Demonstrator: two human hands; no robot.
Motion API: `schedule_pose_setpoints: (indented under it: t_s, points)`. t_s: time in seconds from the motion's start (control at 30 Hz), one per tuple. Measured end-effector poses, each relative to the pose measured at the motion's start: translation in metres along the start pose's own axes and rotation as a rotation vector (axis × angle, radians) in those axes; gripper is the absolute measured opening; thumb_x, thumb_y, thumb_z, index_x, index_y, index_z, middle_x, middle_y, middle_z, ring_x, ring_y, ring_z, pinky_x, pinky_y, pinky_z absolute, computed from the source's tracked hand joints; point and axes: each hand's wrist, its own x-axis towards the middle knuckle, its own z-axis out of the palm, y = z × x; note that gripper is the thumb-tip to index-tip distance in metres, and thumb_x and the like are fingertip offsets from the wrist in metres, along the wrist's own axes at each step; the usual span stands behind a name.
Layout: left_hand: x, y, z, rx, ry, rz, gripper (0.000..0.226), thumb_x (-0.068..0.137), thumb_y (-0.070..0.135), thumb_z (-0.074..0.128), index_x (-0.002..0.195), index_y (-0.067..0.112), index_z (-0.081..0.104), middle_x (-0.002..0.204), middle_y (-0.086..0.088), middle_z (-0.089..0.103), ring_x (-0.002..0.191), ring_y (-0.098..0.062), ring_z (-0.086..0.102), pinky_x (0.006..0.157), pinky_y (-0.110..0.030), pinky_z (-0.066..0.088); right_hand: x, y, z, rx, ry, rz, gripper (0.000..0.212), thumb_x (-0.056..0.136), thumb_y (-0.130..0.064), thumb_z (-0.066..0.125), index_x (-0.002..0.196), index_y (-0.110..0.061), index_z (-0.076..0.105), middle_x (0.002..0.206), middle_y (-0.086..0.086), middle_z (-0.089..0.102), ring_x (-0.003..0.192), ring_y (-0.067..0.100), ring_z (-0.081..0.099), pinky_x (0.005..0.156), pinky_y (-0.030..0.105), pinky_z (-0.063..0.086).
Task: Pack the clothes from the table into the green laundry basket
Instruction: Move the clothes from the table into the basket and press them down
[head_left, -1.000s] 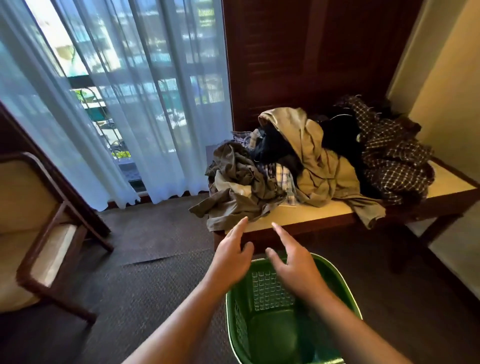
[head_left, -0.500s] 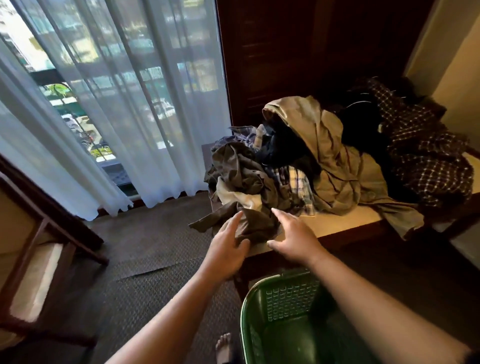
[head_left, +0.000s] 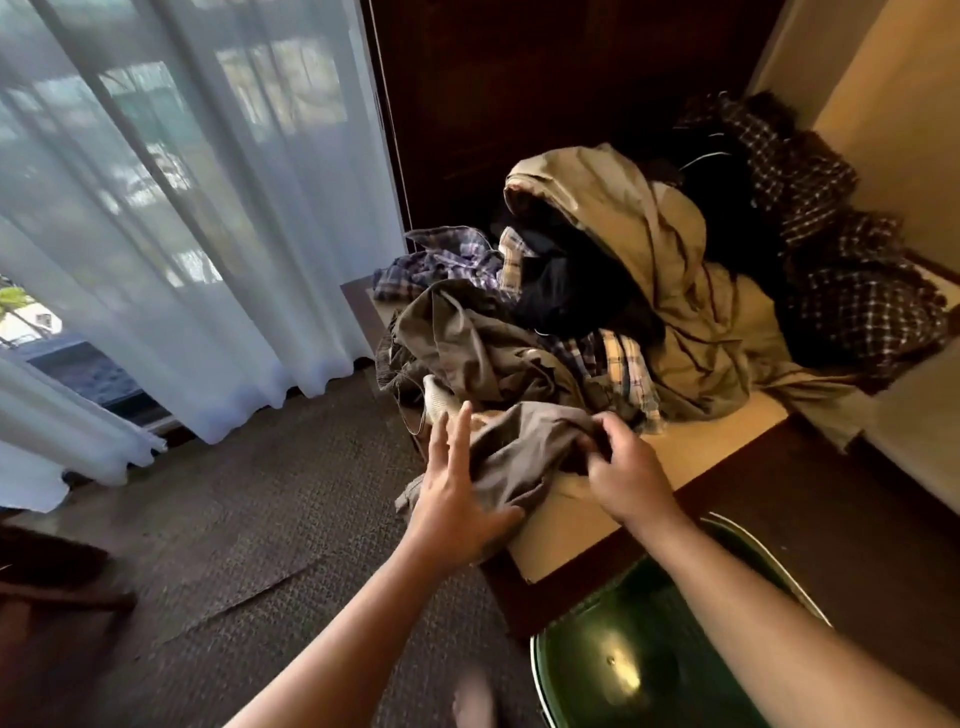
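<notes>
A pile of clothes lies on the low wooden table (head_left: 613, 514): a grey-brown garment (head_left: 524, 452) at the near left corner, a tan jacket (head_left: 654, 249) behind it, a dark checked shirt (head_left: 841, 291) at the right. My right hand (head_left: 623, 478) pinches the grey-brown garment's right edge. My left hand (head_left: 457, 493) lies with spread fingers against the same garment's left side, its thumb under the cloth's lower edge. The green laundry basket (head_left: 608, 670) stands on the floor below the table's near edge, partly behind my right forearm.
White sheer curtains (head_left: 197, 218) hang at the left over a window. Dark wood panelling (head_left: 519, 88) rises behind the table. Brown carpet (head_left: 249, 545) covers the floor. A dark chair part (head_left: 47, 577) shows at the far left.
Both hands have moved forward from above the basket to the grey-brown garment. The right hand has taken hold of its edge. The view has shifted closer to the table.
</notes>
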Motion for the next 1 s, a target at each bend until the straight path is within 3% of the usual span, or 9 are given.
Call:
schedule_pose_setpoints:
  t_s: [0.13, 0.2, 0.27, 0.33, 0.43, 0.6, 0.7, 0.87, 1.0]
  points:
    - [0.008, 0.004, -0.005, -0.040, 0.066, 0.125, 0.142, 0.058, 0.062, 0.090, 0.160, 0.046, -0.008, 0.169, 0.006, -0.026, 0.156, -0.019, -0.002, 0.115, -0.043, 0.032, -0.034, -0.053, 0.004, 0.686, -0.138, -0.016, 0.022, 0.102, -0.010, 0.048, 0.118, -0.004, 0.064, 0.116, 0.016, 0.071, 0.114, 0.030, 0.067, 0.099, 0.047, 0.053]
    - [0.015, 0.009, -0.006, -0.101, 0.017, 0.230, 0.126, 0.060, 0.053, 0.090, 0.162, 0.041, 0.017, 0.172, 0.005, -0.008, 0.157, -0.014, -0.012, 0.118, -0.038, 0.029, -0.042, -0.070, 0.001, 0.777, -0.137, -0.049, 0.028, 0.100, -0.016, 0.047, 0.110, -0.004, 0.070, 0.112, 0.018, 0.072, 0.110, 0.030, 0.068, 0.094, 0.041, 0.055]
    - [0.016, 0.012, -0.010, -0.248, -0.020, 0.284, 0.088, 0.065, 0.032, 0.091, 0.144, 0.039, 0.054, 0.160, 0.030, 0.022, 0.155, -0.001, 0.007, 0.116, -0.024, 0.033, -0.042, -0.082, -0.002, 0.814, -0.114, -0.037, 0.040, 0.103, -0.017, 0.040, 0.098, -0.020, 0.079, 0.105, 0.007, 0.077, 0.105, 0.021, 0.071, 0.087, 0.032, 0.056]
    - [0.011, 0.014, -0.012, -0.321, -0.008, 0.250, 0.062, 0.068, 0.012, 0.087, 0.123, 0.035, 0.070, 0.138, 0.042, 0.047, 0.141, 0.011, 0.036, 0.111, -0.015, 0.039, -0.041, -0.087, -0.003, 0.756, -0.079, -0.024, 0.047, 0.107, -0.022, 0.035, 0.096, -0.027, 0.080, 0.106, 0.002, 0.077, 0.108, 0.020, 0.070, 0.091, 0.037, 0.055]
    - [0.006, 0.009, -0.018, -0.514, 0.003, 0.066, 0.047, 0.071, 0.004, 0.082, 0.112, 0.026, 0.076, 0.112, 0.006, 0.078, 0.108, -0.011, 0.071, 0.099, -0.048, 0.057, -0.037, -0.080, 0.002, 0.448, -0.023, -0.169, 0.037, 0.108, -0.028, 0.038, 0.098, -0.024, 0.074, 0.103, -0.002, 0.073, 0.103, 0.017, 0.068, 0.094, 0.045, 0.055]
    - [0.002, 0.006, -0.048, -0.954, 0.154, -0.167, 0.023, 0.083, -0.002, 0.076, 0.101, 0.012, 0.077, 0.099, -0.013, 0.079, 0.096, -0.028, 0.072, 0.082, -0.040, 0.059, -0.035, -0.060, 0.021, 0.167, 0.024, -0.268, 0.038, 0.097, -0.065, 0.045, 0.119, -0.039, 0.059, 0.120, -0.012, 0.058, 0.117, 0.009, 0.057, 0.093, 0.032, 0.049]
    - [0.013, 0.004, -0.067, -1.139, 0.239, -0.253, 0.023, 0.091, 0.009, 0.073, 0.114, 0.006, 0.073, 0.110, -0.014, 0.078, 0.104, -0.029, 0.073, 0.090, -0.040, 0.059, -0.030, -0.051, 0.041, 0.028, -0.016, -0.253, 0.052, 0.094, -0.058, 0.058, 0.139, -0.033, 0.051, 0.137, -0.014, 0.050, 0.129, 0.004, 0.044, 0.104, 0.026, 0.037]
    - [0.065, -0.022, -0.095, -0.385, 0.317, -0.174, 0.058, 0.072, 0.053, 0.086, 0.118, 0.023, 0.068, 0.110, 0.002, 0.076, 0.111, -0.022, 0.069, 0.099, -0.046, 0.056, 0.003, -0.042, 0.076, 0.018, -0.172, -0.091, 0.063, 0.093, -0.047, 0.065, 0.149, -0.033, 0.041, 0.150, -0.010, 0.040, 0.139, 0.010, 0.038, 0.113, 0.035, 0.036]
    - [0.118, -0.038, -0.107, 0.131, 0.231, -0.055, 0.129, 0.050, 0.083, 0.078, 0.155, 0.042, 0.015, 0.163, -0.006, 0.016, 0.152, -0.034, 0.010, 0.123, -0.059, 0.015, 0.037, -0.040, 0.102, -0.199, -0.018, 0.004, 0.043, 0.081, -0.051, 0.063, 0.121, -0.037, 0.054, 0.123, -0.004, 0.055, 0.119, 0.028, 0.055, 0.095, 0.048, 0.050]
